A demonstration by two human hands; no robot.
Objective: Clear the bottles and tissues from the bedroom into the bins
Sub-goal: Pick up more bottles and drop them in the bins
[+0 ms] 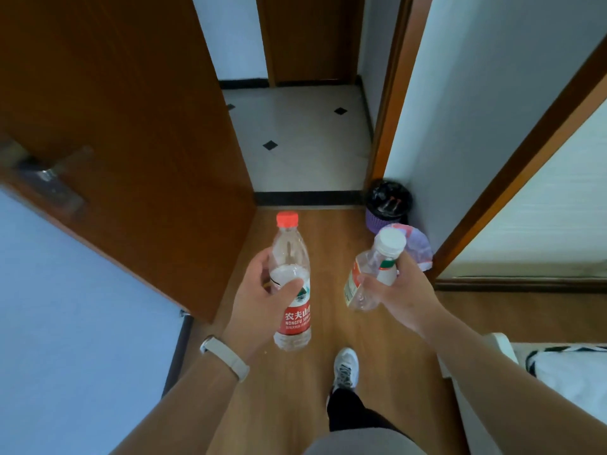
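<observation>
Left grip [262,290] clamped round the mid-body of a red-capped bottle [292,284], clear, thin-walled, nearly empty by the look, so likely light and easily crushed; best held at the stiffer labelled waist. Right grip [394,287] wrapped on a white-capped bottle [371,274], smooth, probably slippery. Beyond, against the wall on the wooden floor [315,234]: purple woven bin [387,208], black liner.

an open brown wooden door [124,133] stands left of a doorway onto white floor tiles [302,142] with black diamonds, wood-look flooring [289,372] on the near side, pale blue walls [65,323] beside it.
</observation>
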